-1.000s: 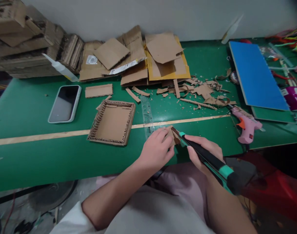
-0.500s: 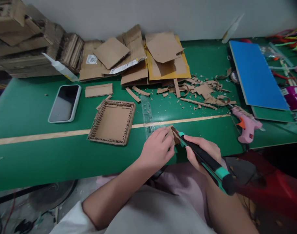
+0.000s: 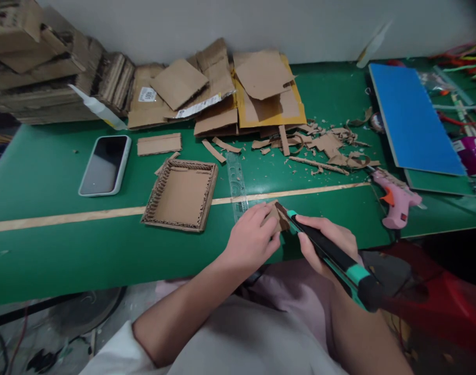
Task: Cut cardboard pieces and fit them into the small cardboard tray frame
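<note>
The left hand [image 3: 251, 234] is curled, its fingers bent over a small cardboard piece [image 3: 280, 221] and holding it near the table's near edge; how the thumb sits beneath cannot be seen. The right hand [image 3: 342, 237] is wrapped around a utility knife [image 3: 327, 249], thumb on the near side and fingers over the far side. The key relation appears to be how the knife meets the piece: the knife's long axis slants from near right to far left, its blade end at the piece's right, far part. The piece thus lies just right of the left hand's fingers and to the far left of the right hand. The left hand is nearer, touching it directly, while the right reaches it only through the knife. Much of the piece is covered, so its own long axis cannot be told. Just beyond the left hand, a clear ruler [image 3: 236, 182] runs near to far. Left of it lies a shallow cardboard tray [image 3: 179, 192]; farther off are cardboard scraps [image 3: 327, 146], and to the right, a pink glue gun [image 3: 398, 203] on the green table [image 3: 65, 250].
</note>
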### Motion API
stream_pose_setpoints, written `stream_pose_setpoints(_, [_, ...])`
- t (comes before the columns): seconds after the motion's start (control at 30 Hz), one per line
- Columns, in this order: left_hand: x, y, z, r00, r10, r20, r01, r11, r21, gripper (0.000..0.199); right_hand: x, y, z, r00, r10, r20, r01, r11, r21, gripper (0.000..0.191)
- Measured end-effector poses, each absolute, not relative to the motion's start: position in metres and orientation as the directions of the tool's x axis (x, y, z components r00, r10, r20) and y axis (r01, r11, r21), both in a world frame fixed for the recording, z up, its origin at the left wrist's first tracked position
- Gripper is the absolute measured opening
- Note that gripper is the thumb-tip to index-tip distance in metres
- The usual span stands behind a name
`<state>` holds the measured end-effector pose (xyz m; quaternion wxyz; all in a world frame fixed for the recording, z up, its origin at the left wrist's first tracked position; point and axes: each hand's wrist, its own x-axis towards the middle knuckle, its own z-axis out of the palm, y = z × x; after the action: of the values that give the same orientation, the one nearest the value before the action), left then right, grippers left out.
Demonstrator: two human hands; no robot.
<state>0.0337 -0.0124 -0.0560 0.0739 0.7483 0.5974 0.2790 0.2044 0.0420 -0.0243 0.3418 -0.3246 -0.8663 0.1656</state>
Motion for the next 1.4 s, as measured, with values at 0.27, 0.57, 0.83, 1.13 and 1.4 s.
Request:
stream_pose_setpoints(0.27, [0.033,-0.012,-0.052,0.162,0.936,0.312,0.861,-0.288,0.419,0.015,0.203,0.035,-0.023,-0.554,0.674,0.489,0.425,0.734,-0.530,0.032])
stream_pose_setpoints(0.57, [0.033,-0.012,-0.051,0.162,0.936,0.312,0.872,-0.284,0.399,0.014,0.209,0.028,-0.030,-0.540,0.663,0.518,0.469,0.748,-0.469,0.030])
stream_pose_setpoints(0.83, [0.033,-0.013,-0.049,0.177,0.939,0.296,0.861,-0.294,0.416,0.013,0.206,0.019,-0.013,-0.550,0.697,0.461,0.586,0.715,-0.381,0.028])
stream_pose_setpoints(1.13, [0.031,-0.015,-0.053,0.190,0.935,0.300,0.878,-0.299,0.374,0.023,0.213,0.012,-0.022,-0.528,0.694,0.489,0.572,0.716,-0.399,0.030])
stream_pose_setpoints(1.4, [0.030,-0.015,-0.055,0.193,0.913,0.359,0.880,-0.323,0.349,0.024,0.222,0.007,-0.030,-0.505,0.728,0.463,0.540,0.685,-0.489,0.042])
